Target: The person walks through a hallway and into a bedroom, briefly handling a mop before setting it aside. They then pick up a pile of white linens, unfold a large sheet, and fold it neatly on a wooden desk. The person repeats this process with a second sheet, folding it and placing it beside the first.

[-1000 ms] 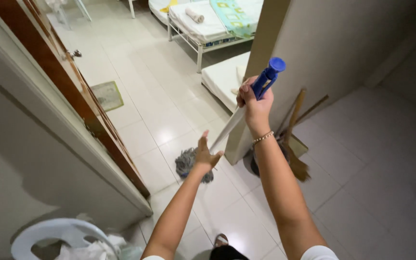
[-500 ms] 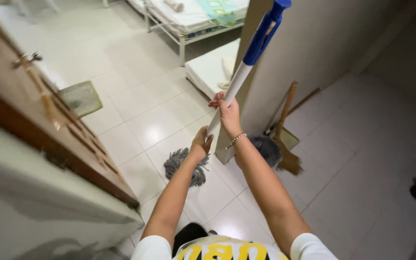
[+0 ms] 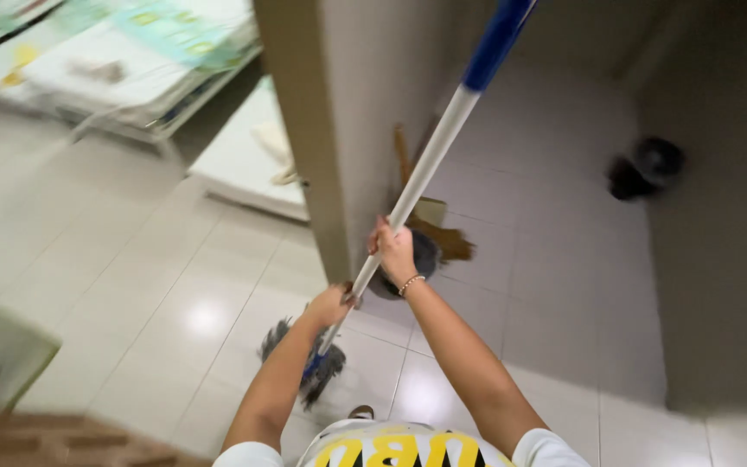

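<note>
I note both hands, left and right, fingers clamped on the mop handle; its raised end risks striking the wall corner.

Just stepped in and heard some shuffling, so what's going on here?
A person is holding a mop with both hands on its white and blue handle: the right hand higher up, the left hand lower, near the grey mop head, which rests on the glossy tiled floor. They stand by the corner of a wall. A broom leans behind that corner, and a bed stands farther off.
</note>
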